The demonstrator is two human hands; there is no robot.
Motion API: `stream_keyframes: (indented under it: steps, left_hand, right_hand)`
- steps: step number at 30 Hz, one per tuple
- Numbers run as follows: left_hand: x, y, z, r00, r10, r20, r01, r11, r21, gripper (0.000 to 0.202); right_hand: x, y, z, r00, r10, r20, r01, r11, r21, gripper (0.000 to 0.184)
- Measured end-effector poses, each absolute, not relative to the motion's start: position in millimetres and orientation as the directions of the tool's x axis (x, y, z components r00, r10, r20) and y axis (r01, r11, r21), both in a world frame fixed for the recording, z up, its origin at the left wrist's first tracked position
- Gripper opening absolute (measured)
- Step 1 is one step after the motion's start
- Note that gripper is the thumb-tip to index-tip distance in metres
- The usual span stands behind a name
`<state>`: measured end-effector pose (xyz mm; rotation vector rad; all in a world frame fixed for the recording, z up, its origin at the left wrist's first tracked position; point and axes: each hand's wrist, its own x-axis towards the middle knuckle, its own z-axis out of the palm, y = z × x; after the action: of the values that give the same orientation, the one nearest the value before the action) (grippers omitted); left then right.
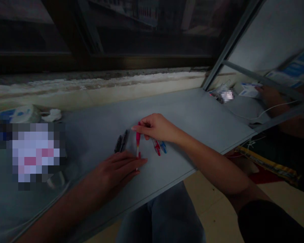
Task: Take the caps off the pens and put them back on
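A red pen [138,139] with a clear barrel lies lengthwise between my two hands. My right hand [155,127] pinches its far, red end between thumb and fingers. Around the near end are the fingers of my left hand [121,170], pressed together and covering part of the barrel. Just left of the pen, two black pens [121,141] lie side by side, their near ends close to my left knuckles. Under and beside my right hand rest another red pen [157,148] and a blue pen [163,147], their upper parts hidden by the hand.
The grey table [177,155] runs along a window ledge. At left stand a white roll with blue wrapping [26,114], a crumpled tissue [52,115] and a blurred-out item [35,152]. Beyond a metal frame [243,72], another person's hand [266,92] touches a white box [249,90].
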<state>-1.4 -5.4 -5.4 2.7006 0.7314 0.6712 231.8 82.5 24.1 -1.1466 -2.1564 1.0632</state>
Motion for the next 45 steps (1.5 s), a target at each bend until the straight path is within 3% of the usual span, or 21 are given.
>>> stream_keyframes:
  steps: [8,15,22,28,35,45]
  left_hand:
    - [-1,-4,-1,0.775,0.451,0.444,0.369,-0.892,0.262,0.030]
    - [1,-6,4,0.785,0.494,0.374,0.402,-0.865,0.299,0.032]
    - [3,-8,4,0.782,0.422,0.459,0.356,-0.906,0.229,0.027]
    - [0,-7,8,0.779,0.462,0.423,0.402,-0.887,0.228,0.027]
    - [0,-4,6,0.807,0.391,0.443,0.385,-0.916,0.107,0.026]
    - [-7,-9,14,0.803,0.439,0.404,0.379,-0.898,0.224,0.030]
  right_hand:
    - [228,80,28,-0.576,0.817,0.028,0.482,0.367,-0.795,0.048]
    - [228,80,23,-0.566,0.820,0.087,0.441,0.390,-0.808,0.047]
    - [223,76,21,-0.560,0.823,0.097,0.424,0.385,-0.820,0.044]
    - [220,74,19,-0.512,0.849,0.128,0.473,0.403,-0.784,0.041]
    - [222,71,24,-0.506,0.846,0.166,0.410,0.406,-0.817,0.041]
    - [225,74,24,-0.530,0.838,0.130,0.341,0.351,-0.872,0.047]
